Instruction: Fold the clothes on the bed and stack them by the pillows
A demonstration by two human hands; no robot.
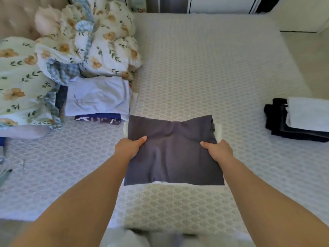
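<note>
Left hand, right hand pinching grey garment sides; white piece beneath risking slipping out, fold sagging.

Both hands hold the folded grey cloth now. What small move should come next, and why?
Probably carry the grey cloth left onto the folded stack beside the floral pillow. It already looks folded, and the left hand and right hand each pinch a side.
</note>
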